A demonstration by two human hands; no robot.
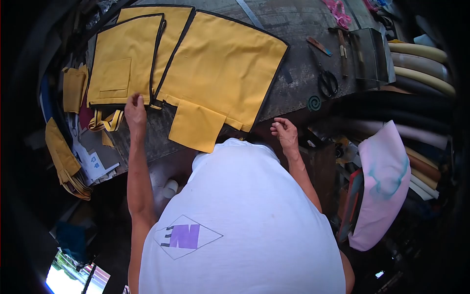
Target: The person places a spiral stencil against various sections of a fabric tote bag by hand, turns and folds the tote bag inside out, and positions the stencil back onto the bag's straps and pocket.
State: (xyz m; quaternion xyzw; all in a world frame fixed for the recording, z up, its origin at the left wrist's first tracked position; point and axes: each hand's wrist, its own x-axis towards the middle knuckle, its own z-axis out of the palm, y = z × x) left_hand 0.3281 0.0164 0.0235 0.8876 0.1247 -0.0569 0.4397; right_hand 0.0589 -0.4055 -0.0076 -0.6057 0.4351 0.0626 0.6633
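Observation:
My left hand [135, 113] is closed at the black-bound lower edge of the small yellow panel [128, 46], its fingertips overlapping that edge; a stitched rectangular patch lies just above them. Another yellow panel [175, 27] is partly covered by the small one. Beside them lies a large yellow panel [225, 56] with black binding. A yellow flap [197, 126] sits at its lower edge and hangs toward my body. My right hand [286, 133] is off the table's front edge, right of the large panel, with loosely bent fingers and nothing visible in it.
On the dark table [293, 100] are black scissors [327, 83], a green coil [313, 103], a hammer [342, 49] and a metal box [370, 56]. Rolled materials [421, 73] and a pink cloth [384, 186] are at the right. Yellow straps [110, 121] and folded pieces [61, 149] are at the left.

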